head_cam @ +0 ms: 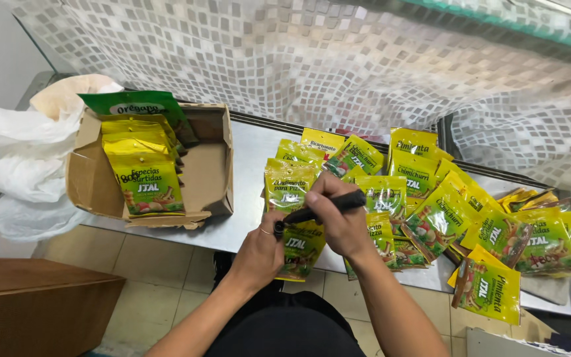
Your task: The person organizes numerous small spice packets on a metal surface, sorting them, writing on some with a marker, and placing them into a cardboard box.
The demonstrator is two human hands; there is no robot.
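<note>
The right hand has its grip closed around a black marker, held slanted with its tip pointing down to the left, onto a yellow-green spice packet. That packet lies at the front edge of the metal desk, its lower end hanging a little past the edge. The left hand rests against the packet's left side, fingers curled closed at its edge and next to the marker tip; a thin ring shows on one finger.

Behind and to the right of the held packet, many more packets of the same yellow and green kind lie overlapping across the middle and right part of the desk, reaching toward the back edge by the mosaic-tiled wall. One yellow packet lies at the front right, partly over the edge.

At the left end of the desk an open cardboard box stands with a row of upright packets inside its left half. Crumpled white plastic bags lie just beside the box, at the desk's left edge
</note>
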